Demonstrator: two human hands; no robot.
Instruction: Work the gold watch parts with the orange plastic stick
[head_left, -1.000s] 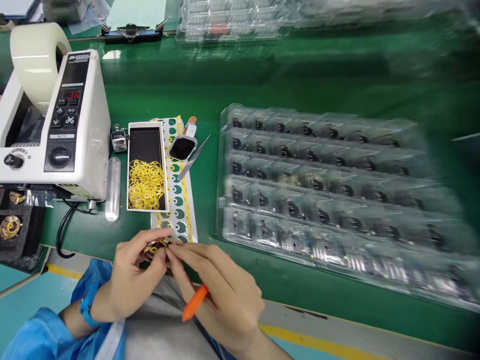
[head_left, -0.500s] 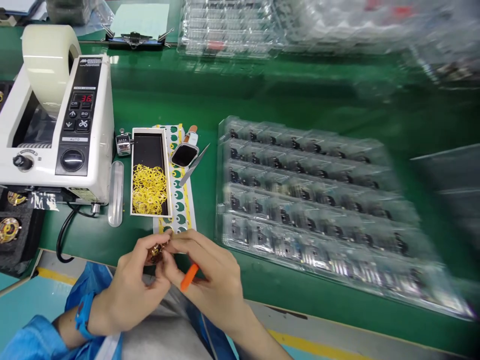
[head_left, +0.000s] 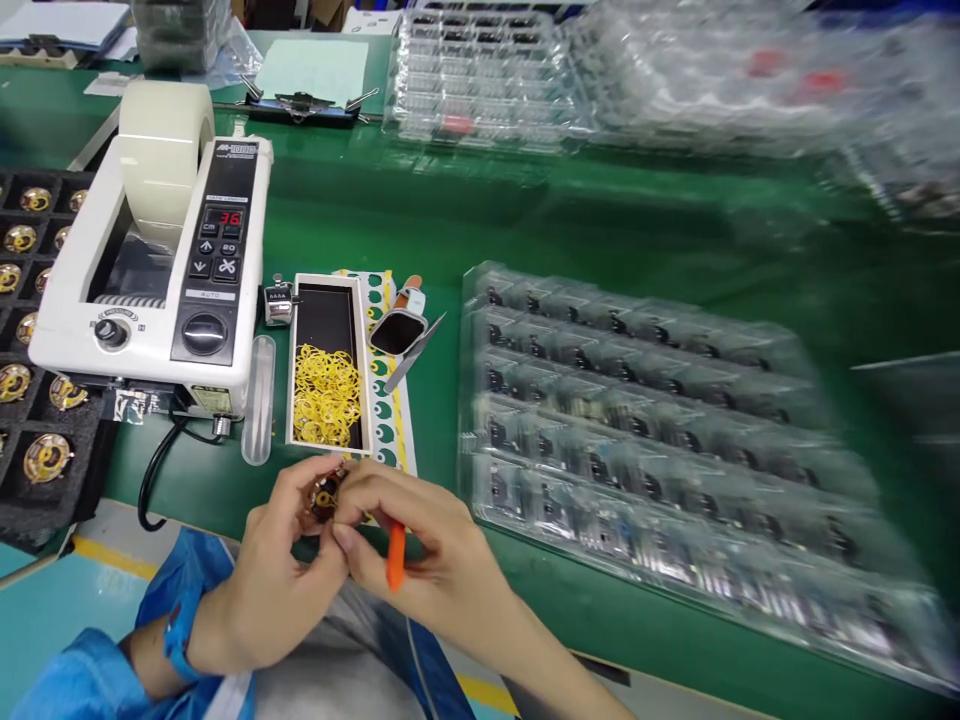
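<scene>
My left hand [head_left: 281, 585] is closed around a small round gold-and-black part [head_left: 324, 496], its rim pinched between thumb and fingers. My right hand [head_left: 439, 565] meets it from the right, thumb and fingertips pressed together at the part's edge. An orange stick-like tool [head_left: 396, 557] is tucked in my right hand; its other end is hidden by the fingers. Just beyond the hands stands a white-rimmed box [head_left: 365, 380] holding a heap of thin yellow rings [head_left: 328, 398]. Beside it lie a perforated sheet with yellow strips [head_left: 384, 405], a smartwatch [head_left: 397, 332] and metal tweezers [head_left: 416, 352].
A white tape dispenser [head_left: 259, 230] stands left, with a black foam tray of round gold parts [head_left: 46, 458] beyond it. A tally counter [head_left: 278, 303] and a clear plastic strip [head_left: 259, 400] lie between. Clear blister trays [head_left: 600, 400] spread right; more trays [head_left: 487, 80] sit behind.
The view has shifted, so the bench appears lower and further right. The round part's face now shows more between my hands, and the orange tool has turned more upright.
</scene>
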